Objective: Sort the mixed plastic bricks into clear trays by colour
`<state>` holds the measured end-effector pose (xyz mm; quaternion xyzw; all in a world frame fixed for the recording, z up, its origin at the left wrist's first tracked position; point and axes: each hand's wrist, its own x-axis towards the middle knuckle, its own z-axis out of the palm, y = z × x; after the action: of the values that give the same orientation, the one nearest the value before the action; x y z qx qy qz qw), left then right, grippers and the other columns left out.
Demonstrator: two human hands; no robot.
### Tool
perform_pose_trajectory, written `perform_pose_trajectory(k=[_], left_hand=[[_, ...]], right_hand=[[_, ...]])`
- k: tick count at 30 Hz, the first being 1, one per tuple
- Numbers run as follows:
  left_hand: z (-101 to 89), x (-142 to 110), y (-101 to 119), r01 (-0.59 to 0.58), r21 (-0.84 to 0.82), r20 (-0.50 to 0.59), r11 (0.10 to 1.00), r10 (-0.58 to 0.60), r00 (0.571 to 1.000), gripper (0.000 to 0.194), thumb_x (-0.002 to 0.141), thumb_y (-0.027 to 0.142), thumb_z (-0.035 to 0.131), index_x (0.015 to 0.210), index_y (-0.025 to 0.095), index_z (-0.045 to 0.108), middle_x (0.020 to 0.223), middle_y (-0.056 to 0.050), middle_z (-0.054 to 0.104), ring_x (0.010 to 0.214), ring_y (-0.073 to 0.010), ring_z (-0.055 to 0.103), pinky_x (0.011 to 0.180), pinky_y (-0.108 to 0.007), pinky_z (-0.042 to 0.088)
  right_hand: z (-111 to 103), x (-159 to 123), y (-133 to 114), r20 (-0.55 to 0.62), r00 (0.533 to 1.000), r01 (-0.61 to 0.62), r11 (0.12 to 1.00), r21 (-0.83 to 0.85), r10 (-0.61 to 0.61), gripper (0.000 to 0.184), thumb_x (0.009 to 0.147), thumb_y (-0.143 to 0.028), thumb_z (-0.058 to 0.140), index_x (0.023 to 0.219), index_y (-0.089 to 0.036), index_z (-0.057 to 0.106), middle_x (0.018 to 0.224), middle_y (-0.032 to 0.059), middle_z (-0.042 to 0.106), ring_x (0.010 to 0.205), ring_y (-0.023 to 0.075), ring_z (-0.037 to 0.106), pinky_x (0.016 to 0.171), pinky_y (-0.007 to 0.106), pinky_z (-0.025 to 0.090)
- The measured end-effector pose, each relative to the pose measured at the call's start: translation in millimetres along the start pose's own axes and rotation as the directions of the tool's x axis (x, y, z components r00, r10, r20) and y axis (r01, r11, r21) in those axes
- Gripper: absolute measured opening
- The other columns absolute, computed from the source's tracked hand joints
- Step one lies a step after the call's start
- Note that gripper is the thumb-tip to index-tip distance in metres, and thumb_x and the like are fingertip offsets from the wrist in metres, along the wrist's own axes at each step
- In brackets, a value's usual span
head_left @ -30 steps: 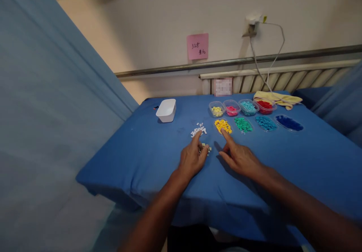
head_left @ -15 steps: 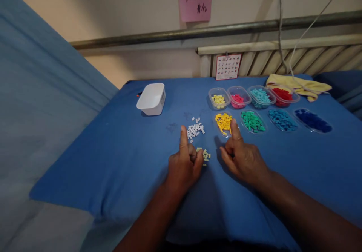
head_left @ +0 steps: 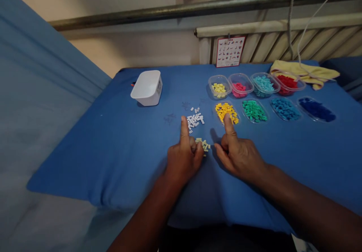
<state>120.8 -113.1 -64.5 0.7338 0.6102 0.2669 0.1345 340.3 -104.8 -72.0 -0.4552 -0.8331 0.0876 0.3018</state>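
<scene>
My left hand [head_left: 183, 155] is over the blue cloth, its index finger pointing forward and its thumb apart, the other fingers curled. Nothing shows between finger and thumb. Just beyond it lies a loose pile of white building bricks [head_left: 195, 120]; beside its thumb are pale yellow bricks [head_left: 204, 145], partly hidden by the hand. My right hand [head_left: 240, 152] has the same pose, index finger and thumb spread, with nothing seen in it. Its index fingertip overlaps the view of the yellow bricks [head_left: 223, 110] in a shallow clear tray; whether it touches them I cannot tell.
Clear tubs of light yellow [head_left: 218, 89], pink [head_left: 239, 89], turquoise [head_left: 263, 84] and red bricks [head_left: 287, 82] form a back row. Green [head_left: 254, 110], blue [head_left: 285, 108] and dark blue bricks [head_left: 316, 108] sit in front. A white tub [head_left: 147, 88] stands left, a yellow cloth [head_left: 305, 72] back right.
The view has tilted down, so the table things appear higher. My right hand has shifted slightly left, closer to my left hand. Both keep their pointing pose.
</scene>
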Motion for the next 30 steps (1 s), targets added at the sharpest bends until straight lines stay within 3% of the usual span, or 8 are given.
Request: perform_pose_trajectory(k=[5, 13, 24, 30], left_hand=[[1.1, -6.9, -1.0, -0.085, 0.067, -0.029, 0.994, 0.087, 0.996, 0.097, 0.107, 0.026, 0.055, 0.179, 0.006, -0.008, 0.067, 0.010, 0.060, 0.054, -0.0149, 0.059, 0.062, -0.028, 0.045], [-0.1, -10.2, -2.0, -0.165, 0.070, -0.062, 0.984, 0.170, 0.984, 0.093, 0.110, 0.025, 0.051, 0.179, 0.007, -0.008, 0.066, 0.012, 0.058, 0.052, -0.0126, 0.057, 0.060, -0.027, 0.047], [3.3, -10.1, -7.4, -0.162, 0.083, -0.073, 0.983, 0.168, 0.983, 0.096, 0.110, 0.025, 0.052, 0.180, 0.012, -0.013, 0.068, 0.012, 0.056, 0.053, -0.0133, 0.059, 0.061, -0.026, 0.048], [3.4, -6.9, -8.6, -0.113, 0.077, -0.026, 0.991, 0.115, 0.993, 0.096, 0.110, 0.026, 0.050, 0.178, 0.008, -0.015, 0.071, 0.010, 0.061, 0.057, -0.0145, 0.064, 0.064, -0.027, 0.049]], right_hand=[[1.9, -9.0, -7.5, 0.028, 1.000, 0.002, 1.000, 0.013, -0.002, 0.094, 0.114, -0.029, 0.049, 0.179, -0.005, -0.015, 0.075, 0.0001, 0.074, 0.061, 0.0222, 0.071, 0.060, 0.033, 0.054], [5.0, -8.0, 2.1, -0.028, 1.000, -0.009, 1.000, 0.009, 0.009, 0.091, 0.114, -0.027, 0.049, 0.181, -0.007, -0.009, 0.076, -0.0008, 0.076, 0.059, 0.0203, 0.070, 0.059, 0.032, 0.052], [7.3, -3.7, 0.4, -0.066, 0.998, 0.022, 0.999, -0.038, -0.024, 0.087, 0.114, -0.025, 0.048, 0.181, -0.007, -0.005, 0.078, -0.0009, 0.077, 0.060, 0.0211, 0.073, 0.059, 0.033, 0.051], [12.1, -4.3, 2.3, -0.015, 1.000, -0.010, 0.998, -0.064, 0.009, 0.090, 0.114, -0.027, 0.048, 0.180, -0.005, -0.008, 0.079, 0.0011, 0.079, 0.062, 0.0225, 0.075, 0.060, 0.033, 0.051]])
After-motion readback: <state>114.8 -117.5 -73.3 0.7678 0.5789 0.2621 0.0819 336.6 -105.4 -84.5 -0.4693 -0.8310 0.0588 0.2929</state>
